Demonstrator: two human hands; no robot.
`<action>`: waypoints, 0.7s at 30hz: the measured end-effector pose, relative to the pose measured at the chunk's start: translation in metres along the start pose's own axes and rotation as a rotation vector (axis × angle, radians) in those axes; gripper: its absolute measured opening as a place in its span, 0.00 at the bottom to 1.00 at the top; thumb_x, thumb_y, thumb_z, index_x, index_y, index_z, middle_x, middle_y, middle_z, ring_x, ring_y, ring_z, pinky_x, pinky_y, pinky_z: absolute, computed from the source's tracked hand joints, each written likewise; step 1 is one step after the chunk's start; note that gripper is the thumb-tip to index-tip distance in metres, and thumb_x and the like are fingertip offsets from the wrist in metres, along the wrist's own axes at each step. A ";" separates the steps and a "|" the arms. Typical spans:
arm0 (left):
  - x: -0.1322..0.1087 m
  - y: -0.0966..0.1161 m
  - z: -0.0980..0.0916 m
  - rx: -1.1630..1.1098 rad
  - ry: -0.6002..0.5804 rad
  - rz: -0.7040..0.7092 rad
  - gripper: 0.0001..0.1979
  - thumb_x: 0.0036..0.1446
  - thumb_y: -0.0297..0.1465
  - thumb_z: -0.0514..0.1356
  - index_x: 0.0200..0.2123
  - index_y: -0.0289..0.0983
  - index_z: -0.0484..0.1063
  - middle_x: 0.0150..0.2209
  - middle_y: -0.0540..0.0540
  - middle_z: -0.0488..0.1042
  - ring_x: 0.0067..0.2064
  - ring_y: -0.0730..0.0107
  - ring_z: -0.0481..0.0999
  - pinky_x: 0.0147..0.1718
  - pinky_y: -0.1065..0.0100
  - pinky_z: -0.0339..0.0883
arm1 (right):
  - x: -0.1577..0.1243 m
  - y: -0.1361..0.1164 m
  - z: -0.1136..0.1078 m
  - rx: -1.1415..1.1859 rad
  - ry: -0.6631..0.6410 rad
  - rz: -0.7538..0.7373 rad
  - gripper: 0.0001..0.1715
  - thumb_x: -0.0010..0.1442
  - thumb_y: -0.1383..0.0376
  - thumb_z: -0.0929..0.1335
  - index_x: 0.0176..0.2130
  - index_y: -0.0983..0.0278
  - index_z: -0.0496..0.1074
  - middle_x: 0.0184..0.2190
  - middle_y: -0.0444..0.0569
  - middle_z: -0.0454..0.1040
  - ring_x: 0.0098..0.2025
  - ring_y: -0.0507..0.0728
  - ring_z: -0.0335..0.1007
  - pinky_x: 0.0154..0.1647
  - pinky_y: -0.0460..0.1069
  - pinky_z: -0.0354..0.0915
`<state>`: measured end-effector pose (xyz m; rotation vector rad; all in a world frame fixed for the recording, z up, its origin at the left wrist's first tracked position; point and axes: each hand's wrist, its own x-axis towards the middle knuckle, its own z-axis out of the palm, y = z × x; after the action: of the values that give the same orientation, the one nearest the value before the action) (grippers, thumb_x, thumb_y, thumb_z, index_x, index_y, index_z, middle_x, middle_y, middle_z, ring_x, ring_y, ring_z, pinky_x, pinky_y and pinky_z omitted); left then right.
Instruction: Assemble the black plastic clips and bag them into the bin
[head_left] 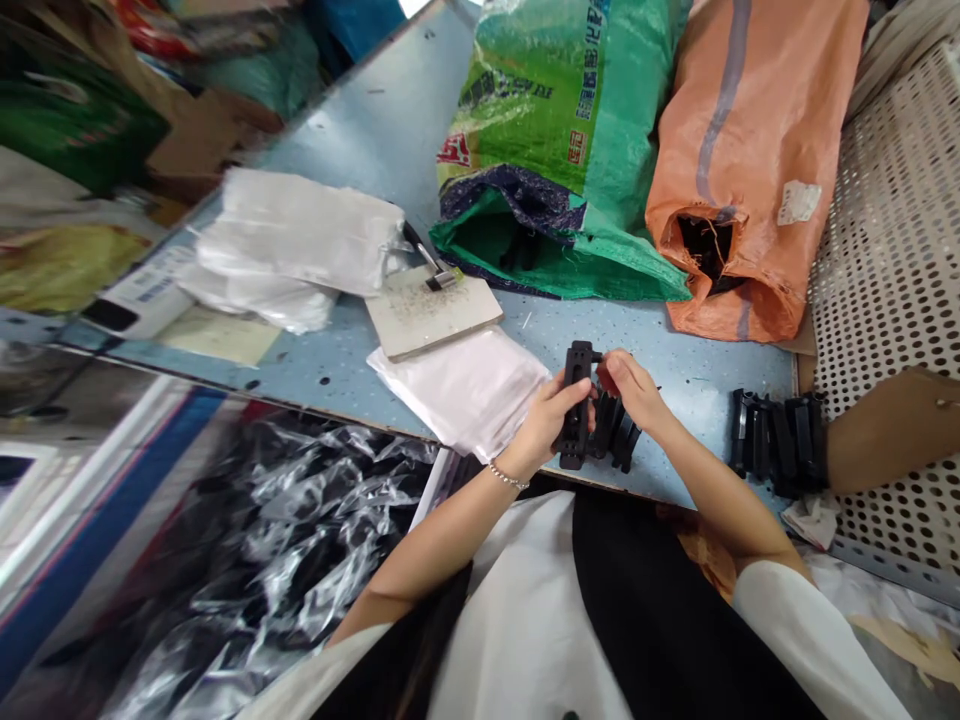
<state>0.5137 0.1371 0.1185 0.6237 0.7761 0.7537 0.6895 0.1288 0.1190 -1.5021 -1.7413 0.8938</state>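
Fingers of left hand clamped on black part; right hand, fingers curled at its upper end, grip indiscernible; black pieces on blue table.

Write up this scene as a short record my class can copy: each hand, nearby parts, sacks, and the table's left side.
Left hand: grips a black part
Right hand: fingers at that part's upper end; grip unclear
Nearby: more black parts on the blue table
Sacks: green sack, orange sack, mouths open
Table's left: white stack; black-handled tool on a board
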 end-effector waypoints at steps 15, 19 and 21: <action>0.031 -0.056 -0.032 0.458 0.228 0.262 0.18 0.60 0.35 0.61 0.52 0.37 0.68 0.49 0.41 0.74 0.54 0.55 0.75 0.60 0.50 0.67 | 0.094 -0.013 0.020 -0.403 -0.110 -0.127 0.29 0.76 0.51 0.52 0.41 0.60 0.73 0.40 0.51 0.79 0.45 0.59 0.75 0.46 0.52 0.66; 0.030 -0.096 -0.026 0.861 0.184 0.491 0.24 0.63 0.30 0.54 0.62 0.33 0.64 0.64 0.30 0.62 0.68 0.46 0.61 0.69 0.40 0.54 | 0.205 -0.023 0.051 -0.529 0.010 0.168 0.30 0.76 0.51 0.53 0.62 0.67 0.64 0.54 0.62 0.76 0.53 0.66 0.74 0.53 0.57 0.67; 0.027 -0.102 -0.026 0.942 0.156 0.550 0.25 0.64 0.29 0.53 0.64 0.34 0.62 0.65 0.30 0.61 0.69 0.46 0.60 0.67 0.38 0.56 | 0.242 -0.028 0.060 -0.590 -0.051 0.225 0.35 0.76 0.52 0.52 0.69 0.71 0.53 0.61 0.70 0.70 0.59 0.70 0.72 0.57 0.62 0.66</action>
<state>0.5429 0.1052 0.0187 1.6899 1.1202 0.9225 0.5953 0.3614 0.1218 -2.0986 -2.0089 0.5420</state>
